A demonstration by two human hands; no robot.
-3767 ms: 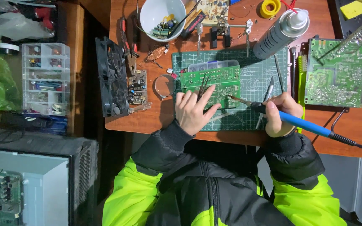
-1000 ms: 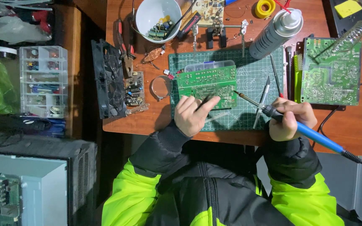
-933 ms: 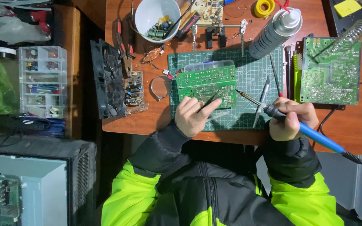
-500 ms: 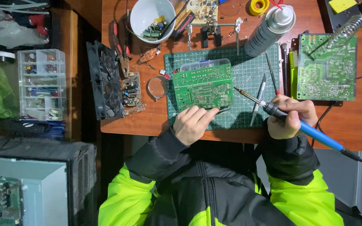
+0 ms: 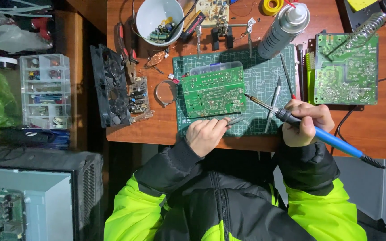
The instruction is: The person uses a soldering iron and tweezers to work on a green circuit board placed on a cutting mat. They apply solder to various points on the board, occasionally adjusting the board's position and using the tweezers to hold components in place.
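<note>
The right hand (image 5: 307, 122) grips the iron (image 5: 309, 127), tip pointing left at the board (image 5: 213, 91). The left hand (image 5: 206, 134) pinches tweezers (image 5: 233, 120) just below it.

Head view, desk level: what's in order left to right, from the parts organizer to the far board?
Parts organizer → black fan → metal ring → green board on the cutting mat → soldering iron in the right hand → second green board.
</note>
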